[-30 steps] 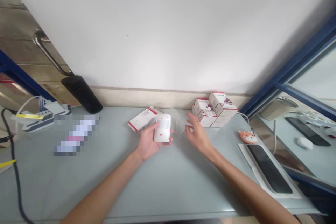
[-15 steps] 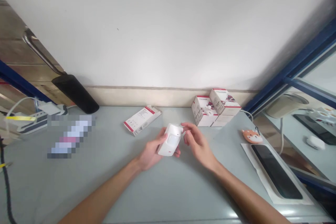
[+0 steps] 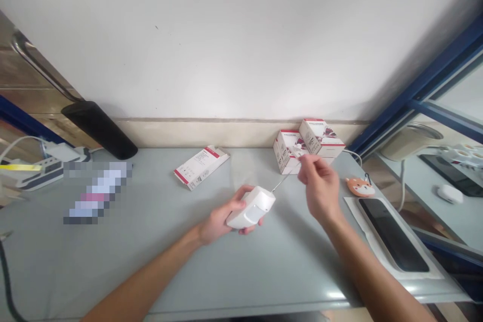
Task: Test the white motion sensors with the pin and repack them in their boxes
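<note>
A white motion sensor [image 3: 250, 210] with a curved lens panel is held above the table by my left hand [image 3: 222, 219], thumb on one side and fingers wrapped beneath. From its top end a thin metal antenna [image 3: 282, 181] slants up to the right. My right hand [image 3: 320, 187] is closed, thumb and forefinger pinching the antenna's far end. The tip itself is hidden by the fingers.
A flat white-and-red carton [image 3: 202, 166] lies behind my hands. Red-and-white boxes [image 3: 323, 137] stand by the wall. To the right are an orange animal-face case [image 3: 360, 187] and a dark phone-like slab [image 3: 393, 235]; a power strip [image 3: 45, 168] sits left.
My right hand has moved up and right, away from the sensor, drawing the antenna out long. The sensor has tilted rightward in my left hand. The view has shifted slightly.
</note>
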{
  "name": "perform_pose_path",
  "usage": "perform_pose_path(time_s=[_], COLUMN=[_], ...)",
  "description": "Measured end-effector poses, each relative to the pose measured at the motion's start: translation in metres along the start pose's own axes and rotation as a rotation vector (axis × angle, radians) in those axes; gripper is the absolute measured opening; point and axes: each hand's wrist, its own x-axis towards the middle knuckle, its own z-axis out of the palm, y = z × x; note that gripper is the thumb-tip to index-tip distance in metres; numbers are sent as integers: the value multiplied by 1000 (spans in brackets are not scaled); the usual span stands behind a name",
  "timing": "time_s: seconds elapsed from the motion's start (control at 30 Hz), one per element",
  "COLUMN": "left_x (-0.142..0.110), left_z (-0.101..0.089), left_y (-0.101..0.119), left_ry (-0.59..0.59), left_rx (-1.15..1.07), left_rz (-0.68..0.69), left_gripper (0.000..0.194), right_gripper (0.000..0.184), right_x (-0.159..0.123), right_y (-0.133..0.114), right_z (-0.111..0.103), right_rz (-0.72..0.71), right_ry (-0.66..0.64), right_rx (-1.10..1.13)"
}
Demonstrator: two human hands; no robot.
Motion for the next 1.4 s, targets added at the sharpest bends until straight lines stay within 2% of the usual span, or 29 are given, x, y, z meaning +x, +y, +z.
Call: perform_pose_path(time_s=[0.07,0.13,0.27,0.4,0.6,0.73,0.9,1.0,1.17,1.4], left_x=[0,2,5,7,6,6,10,11,10,7], left_z=[0,2,9,6,-15,-22,-23,-26,-28,-24], left_y=[0,-1,-5,-10,-3,0,-5,-11,-14,-15], left_ry=[-4,-14,-25,-35,-5,-26,-99,-124,-145,-96], left_rx=[-11,-23,-32,-28,17,-2,-50,-110,-206,-179], left_rz=[-30,-37,-57,-113,-206,-240,-232,-195,-145,-138], left_gripper=[35,36,36,41,45,44,43,42,41,43], right_gripper=[36,39,41,41,39,42,40,40,48,43], right_x=[15,26,40,50,68,76,78,79,81,81], right_y=[-1,-2,-6,-13,-15,-13,-8,-4,2,1], right_z=[-11,-19,-29,-43,-74,-86,-91,-90,-87,-85], right_rz=[-77,-126,-136,-86,90,128,122,43,-162,-217], right_ry=[49,42,23,56,59,103,75,65,150,226], right_rx=[56,99,200,305,433,472,395,306,106,58])
